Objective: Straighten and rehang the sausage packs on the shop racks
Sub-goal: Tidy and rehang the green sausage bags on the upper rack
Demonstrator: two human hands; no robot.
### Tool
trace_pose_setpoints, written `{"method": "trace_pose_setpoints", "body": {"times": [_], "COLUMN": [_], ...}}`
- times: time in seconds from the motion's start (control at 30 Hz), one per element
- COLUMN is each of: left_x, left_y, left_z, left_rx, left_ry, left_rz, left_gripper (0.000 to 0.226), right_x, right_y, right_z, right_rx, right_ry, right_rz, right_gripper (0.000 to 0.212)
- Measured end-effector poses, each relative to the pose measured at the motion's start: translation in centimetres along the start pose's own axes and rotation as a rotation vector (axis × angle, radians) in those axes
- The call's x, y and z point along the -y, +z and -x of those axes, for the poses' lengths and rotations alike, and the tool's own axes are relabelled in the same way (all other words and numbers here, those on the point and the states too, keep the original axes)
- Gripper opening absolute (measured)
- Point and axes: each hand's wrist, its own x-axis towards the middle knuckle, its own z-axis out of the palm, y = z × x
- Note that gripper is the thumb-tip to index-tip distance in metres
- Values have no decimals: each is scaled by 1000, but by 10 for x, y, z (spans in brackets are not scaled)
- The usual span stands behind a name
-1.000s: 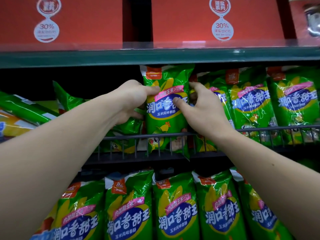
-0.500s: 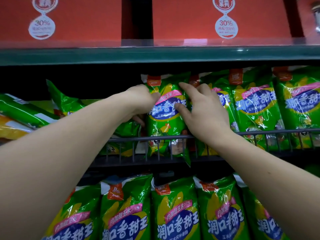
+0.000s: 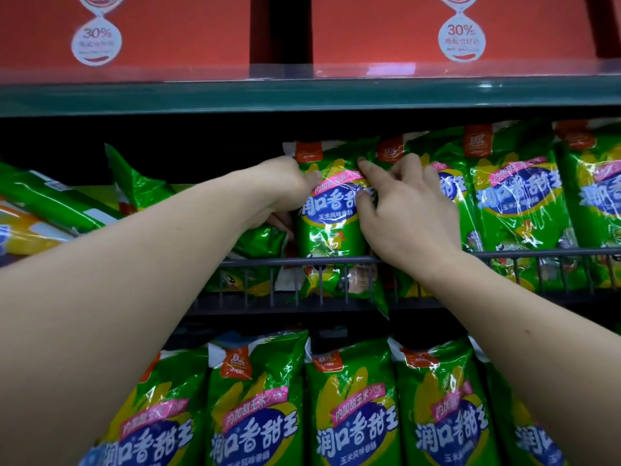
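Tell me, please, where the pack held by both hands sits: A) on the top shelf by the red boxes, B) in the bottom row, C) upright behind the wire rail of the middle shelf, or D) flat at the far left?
C: the pack stands upright behind the rail, gripped at its sides by the left hand and right hand.

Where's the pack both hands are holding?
Head view, centre: the held pack stands behind the wire rail, between left hand and right hand, upright packs on its right, a tipped pack on its left.
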Motion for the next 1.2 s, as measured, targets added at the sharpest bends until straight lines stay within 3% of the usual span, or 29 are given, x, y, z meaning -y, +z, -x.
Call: {"method": "trace_pose_setpoints", "body": {"times": [0.2,0.4,0.6,0.7,0.83,1.0,1.2], "left_x": [6,40,76,91,115,143,162], "left_y": [-20,-70,-104,-114,-129,-143,-147], "left_z": [12,33,50,57,65,63,63], "left_rx": [-159,-347,-409,-469,-522,-467,-381], "left_ry": [202,386,546,672,677,592,651], "left_rz": [-151,-326,-344,-393,-417,-483,-490], "left_gripper": [41,20,11,11,17,27,33], "right_x": [2,4,39,69,102,133,153], "right_y": [-1,-6,-13,-15,-12,-6,2], "right_z": [4,11,22,25,25,15,2], "right_rx": [-52,-95,-148,-93,69,247,410], "right_ry": [13,-5,-184,-262,-317,-303,-288], "right_rz": [-4,-59,-206,-298,-328,-258,-177], "right_gripper": [50,44,34,37,42,51,55]}}
